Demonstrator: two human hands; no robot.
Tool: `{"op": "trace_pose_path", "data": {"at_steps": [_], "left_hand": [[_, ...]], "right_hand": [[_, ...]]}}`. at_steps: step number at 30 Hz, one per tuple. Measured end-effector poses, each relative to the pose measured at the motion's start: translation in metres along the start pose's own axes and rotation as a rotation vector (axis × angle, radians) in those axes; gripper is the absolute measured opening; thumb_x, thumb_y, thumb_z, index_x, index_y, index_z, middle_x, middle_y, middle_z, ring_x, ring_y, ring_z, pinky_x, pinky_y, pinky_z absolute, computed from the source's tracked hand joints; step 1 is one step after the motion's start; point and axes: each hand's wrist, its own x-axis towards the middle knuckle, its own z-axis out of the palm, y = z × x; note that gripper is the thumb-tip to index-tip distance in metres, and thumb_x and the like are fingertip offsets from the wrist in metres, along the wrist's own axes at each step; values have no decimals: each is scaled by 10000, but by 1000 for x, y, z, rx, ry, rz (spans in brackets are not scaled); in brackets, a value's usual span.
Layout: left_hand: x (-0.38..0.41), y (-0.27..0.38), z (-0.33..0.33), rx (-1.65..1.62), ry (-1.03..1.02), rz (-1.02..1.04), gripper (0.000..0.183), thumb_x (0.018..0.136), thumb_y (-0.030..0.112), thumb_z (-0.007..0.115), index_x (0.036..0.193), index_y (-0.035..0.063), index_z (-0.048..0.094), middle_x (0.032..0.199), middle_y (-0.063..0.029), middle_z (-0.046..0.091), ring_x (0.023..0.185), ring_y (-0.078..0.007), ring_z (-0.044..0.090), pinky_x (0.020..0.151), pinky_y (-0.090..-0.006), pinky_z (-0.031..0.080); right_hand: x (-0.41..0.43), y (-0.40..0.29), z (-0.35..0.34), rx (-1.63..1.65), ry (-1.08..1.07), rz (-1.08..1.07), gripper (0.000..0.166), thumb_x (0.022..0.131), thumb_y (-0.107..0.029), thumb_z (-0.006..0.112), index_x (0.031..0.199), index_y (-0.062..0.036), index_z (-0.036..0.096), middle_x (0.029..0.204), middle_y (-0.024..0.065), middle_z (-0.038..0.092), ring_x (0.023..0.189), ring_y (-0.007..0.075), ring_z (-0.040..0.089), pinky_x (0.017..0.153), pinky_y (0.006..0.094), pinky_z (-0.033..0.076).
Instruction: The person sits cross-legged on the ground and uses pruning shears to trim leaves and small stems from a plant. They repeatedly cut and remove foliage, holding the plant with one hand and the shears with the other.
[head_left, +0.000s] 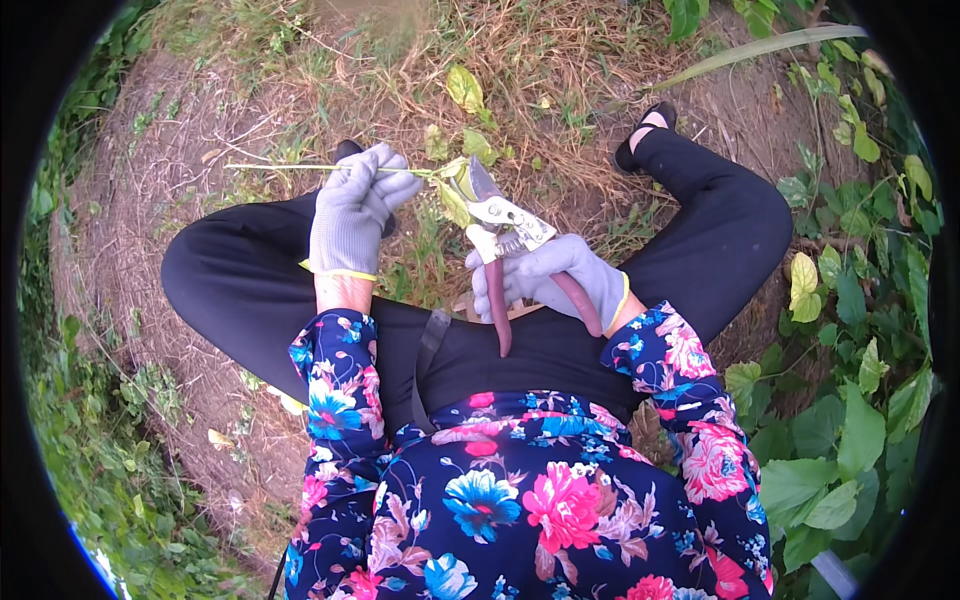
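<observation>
My left hand (356, 206), in a grey knitted glove, pinches a thin green plant stem (281, 167) that lies roughly level across the view. Small yellow-green leaves (453, 201) hang at the stem's right end, beside the blades of the pruning shears. My right hand (555, 270), gloved the same way, holds these pruning shears (514, 221) with their blades pointing up and to the left. Their dark red handles are spread apart, with the spring showing between them. Whether the blades touch the stem or leaves, I cannot tell.
Bare soil with dry grass (540, 150) lies between my bent legs. Several loose yellowish leaves (465, 88) lie ahead of my hands. Leafy green plants (855, 442) crowd the right side, and more foliage (97, 450) lines the left. A black strap (429, 360) hangs at my waist.
</observation>
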Motion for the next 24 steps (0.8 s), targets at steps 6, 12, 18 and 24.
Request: {"op": "trace_pose_path", "data": {"at_steps": [6,12,18,24], "left_hand": [[-2,-2,3,-18,-39,-37,252,951,178,510,1069,-44,521,990,-147,586,858,-270,635,845,-439,517],[-5,-1,17,32,7,-70,219,953,148,496,1052,-46,519,932,-107,559,803,-232,613,816,-397,517],[-6,-8,13,10,26,-87,226,946,134,495,1068,-54,516,961,-130,574,829,-248,625,819,-411,520],[-6,-8,12,-12,1,-77,250,951,136,488,1098,-65,514,997,-161,590,850,-270,633,824,-426,524]], "right_hand": [[1,1,0,34,38,-19,540,767,-136,566,1216,138,443,1052,233,585,991,347,594,937,490,446],[4,-1,-4,62,60,-55,529,777,-129,561,1214,143,440,1032,232,590,965,346,600,916,494,461],[5,0,-6,43,84,-63,524,790,-126,551,1220,149,429,1012,220,589,941,338,601,903,485,463],[2,-2,-4,15,97,-48,517,808,-137,532,1219,158,425,1029,209,591,960,315,599,913,470,458]]}}
